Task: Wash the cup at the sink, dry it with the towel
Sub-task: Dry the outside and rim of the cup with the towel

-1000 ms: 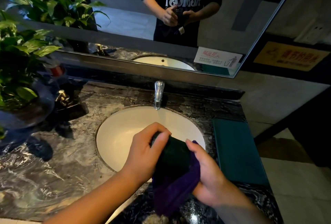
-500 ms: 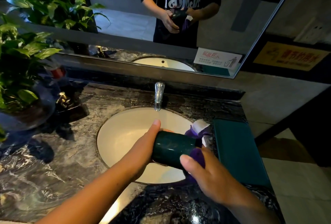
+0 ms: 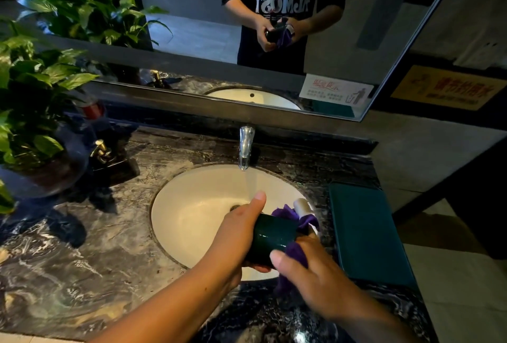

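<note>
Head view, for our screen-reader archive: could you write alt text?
Over a white sink, the left hand grips a dark green cup on its side while the right hand holds a purple towel at its right end.

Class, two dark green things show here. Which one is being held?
The cup, gripped sideways over the sink by the left hand; the flat green tray lies untouched on the counter.

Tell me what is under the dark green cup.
Fingers of the left hand curl beneath the dark green cup; below lies the white oval sink basin. The cup hides the basin's front part.
</note>
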Demonstrator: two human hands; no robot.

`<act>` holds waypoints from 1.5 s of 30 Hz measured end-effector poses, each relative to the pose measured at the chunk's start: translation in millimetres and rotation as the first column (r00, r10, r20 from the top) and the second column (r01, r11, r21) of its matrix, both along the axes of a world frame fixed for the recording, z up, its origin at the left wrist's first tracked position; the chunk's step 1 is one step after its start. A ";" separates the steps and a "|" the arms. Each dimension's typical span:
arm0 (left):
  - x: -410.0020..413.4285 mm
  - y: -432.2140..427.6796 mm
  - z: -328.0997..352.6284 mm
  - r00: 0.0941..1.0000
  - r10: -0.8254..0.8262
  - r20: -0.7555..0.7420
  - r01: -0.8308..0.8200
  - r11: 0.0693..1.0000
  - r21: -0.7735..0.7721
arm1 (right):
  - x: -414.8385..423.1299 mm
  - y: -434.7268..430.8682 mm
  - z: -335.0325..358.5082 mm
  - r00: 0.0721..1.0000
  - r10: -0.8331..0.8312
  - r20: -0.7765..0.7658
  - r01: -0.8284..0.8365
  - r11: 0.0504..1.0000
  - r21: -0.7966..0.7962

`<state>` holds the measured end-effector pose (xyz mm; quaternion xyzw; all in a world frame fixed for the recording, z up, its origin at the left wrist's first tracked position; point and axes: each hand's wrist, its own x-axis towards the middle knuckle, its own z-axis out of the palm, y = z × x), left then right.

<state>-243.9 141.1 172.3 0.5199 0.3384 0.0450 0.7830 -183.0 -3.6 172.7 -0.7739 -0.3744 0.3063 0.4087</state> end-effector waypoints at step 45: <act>-41.6 -5.8 -70.1 0.902 0.387 -0.189 -0.430 0.773 -0.466 | 14.8 -70.8 -86.9 -0.060 -0.227 -0.972 0.912 0.384 -0.146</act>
